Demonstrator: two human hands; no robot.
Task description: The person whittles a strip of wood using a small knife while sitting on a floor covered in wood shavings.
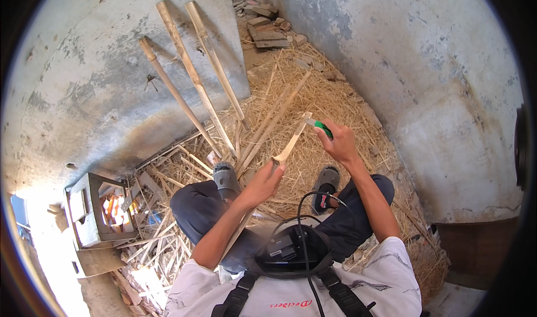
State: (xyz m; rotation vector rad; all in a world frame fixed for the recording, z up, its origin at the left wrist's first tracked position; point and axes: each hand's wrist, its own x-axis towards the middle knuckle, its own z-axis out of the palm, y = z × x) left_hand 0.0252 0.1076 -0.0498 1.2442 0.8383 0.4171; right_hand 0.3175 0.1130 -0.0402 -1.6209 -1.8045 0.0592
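My left hand [263, 184] is closed around a long split piece of bamboo [289, 147]. Its pale cut end points away from me, and its lower part runs back along my left forearm toward my lap. In my right hand [340, 144] is a green-handled utility knife [321, 128], gripped with the fingers wrapped round it. The blade lies at the far end of the bamboo; whether it bites into the surface is too small to tell.
Several bamboo poles [190, 65] lean on the left wall. Loose straw and shavings [341, 104] cover the floor around my sandalled feet [226, 177]. A wooden box frame [92, 210] stands at the left, bricks [267, 34] lie at the far corner, and a wall [425, 93] rises on the right.
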